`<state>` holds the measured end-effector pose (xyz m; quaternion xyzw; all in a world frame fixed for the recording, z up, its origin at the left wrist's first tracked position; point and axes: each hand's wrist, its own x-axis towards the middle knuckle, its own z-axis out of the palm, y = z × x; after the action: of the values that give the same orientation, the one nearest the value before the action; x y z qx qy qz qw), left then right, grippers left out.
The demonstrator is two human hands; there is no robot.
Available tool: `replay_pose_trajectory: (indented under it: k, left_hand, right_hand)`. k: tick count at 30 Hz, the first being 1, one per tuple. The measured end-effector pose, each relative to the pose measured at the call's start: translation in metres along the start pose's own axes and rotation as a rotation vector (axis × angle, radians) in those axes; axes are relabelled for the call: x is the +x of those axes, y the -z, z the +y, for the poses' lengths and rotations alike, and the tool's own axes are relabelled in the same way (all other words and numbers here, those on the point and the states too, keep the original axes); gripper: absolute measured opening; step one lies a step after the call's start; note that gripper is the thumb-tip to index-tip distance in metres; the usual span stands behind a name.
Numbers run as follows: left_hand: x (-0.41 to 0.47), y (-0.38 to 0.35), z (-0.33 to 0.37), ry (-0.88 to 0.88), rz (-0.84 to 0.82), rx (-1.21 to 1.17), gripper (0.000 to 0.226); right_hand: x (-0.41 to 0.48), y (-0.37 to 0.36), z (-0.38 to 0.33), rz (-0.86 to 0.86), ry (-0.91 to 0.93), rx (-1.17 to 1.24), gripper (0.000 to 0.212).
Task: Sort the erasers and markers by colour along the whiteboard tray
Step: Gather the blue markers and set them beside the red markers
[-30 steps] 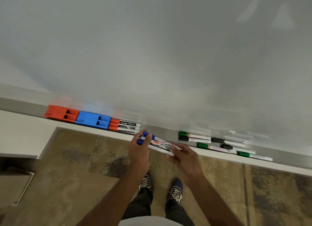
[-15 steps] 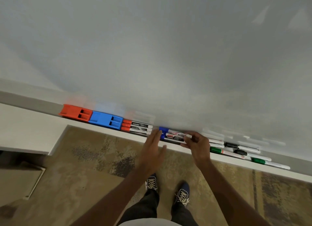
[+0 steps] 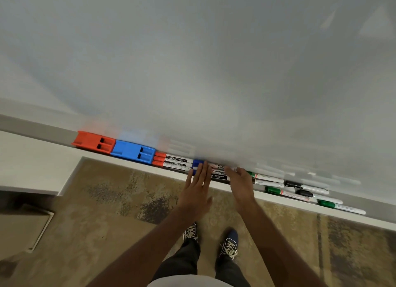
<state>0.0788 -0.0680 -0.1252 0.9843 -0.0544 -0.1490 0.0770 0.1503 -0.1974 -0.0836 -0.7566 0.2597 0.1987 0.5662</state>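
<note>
Along the whiteboard tray (image 3: 278, 203) lie, from the left, a red eraser (image 3: 94, 141), a blue eraser (image 3: 134, 151), three red-capped markers (image 3: 173, 161) and a bunch of blue-capped markers (image 3: 217, 172). My left hand (image 3: 198, 188) is flat with fingers spread, its fingertips touching the blue caps. My right hand (image 3: 240, 182) rests over the right ends of the blue markers and holds nothing. Further right, green markers (image 3: 285, 193) and black markers (image 3: 306, 187) lie mixed in the tray.
The whiteboard (image 3: 192, 61) fills the upper view. A pale ledge (image 3: 32, 160) runs at the left beside the tray. Below are patterned brown carpet (image 3: 120, 203) and my two shoes (image 3: 229, 243).
The blue markers went from both hands down into the tray, right of the red ones. Both hands let go and now rest flat against them.
</note>
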Motion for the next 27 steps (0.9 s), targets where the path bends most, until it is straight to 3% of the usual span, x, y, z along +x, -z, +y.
replay_pose_trajectory:
  k: [8,15,21,27]
  left_hand:
    - [0.000,0.004,0.003,0.014,-0.041,0.009,0.091]
    - [-0.003,0.015,0.021,-0.020,0.101,-0.276,0.080]
    - [0.000,0.019,0.052,0.014,0.172,-0.445,0.062]
    - [0.001,0.017,0.083,0.005,0.237,-0.594,0.030]
  right_hand:
    - [-0.011,0.007,-0.008,-0.041,-0.035,-0.054,0.043]
    - [-0.014,0.076,0.009,0.168,0.521,-0.639,0.018]
    - [0.011,0.155,0.036,0.244,0.673,-1.039,0.029]
    - [0.028,0.193,0.047,0.135,0.640,-1.194,0.036]
